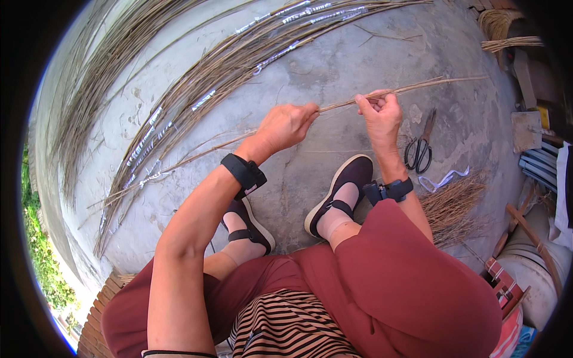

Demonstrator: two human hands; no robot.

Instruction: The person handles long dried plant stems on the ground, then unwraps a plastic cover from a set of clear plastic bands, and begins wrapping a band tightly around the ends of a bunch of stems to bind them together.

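Observation:
A thin bundle of long brown twigs stretches across in front of me, slanting up to the right. My left hand is closed around its middle. Farther right, my right hand pinches the same bundle between thumb and fingers. The left part of the bundle runs down past my left wrist, where a white tie is wrapped round it. Black-handled scissors lie on the concrete floor to the right of my right hand.
Several long twig bundles with white ties lie beyond my left hand. Loose twigs spread at the far left. A white strip and a pile of short brown twigs lie right of my knee. Household clutter lines the right side.

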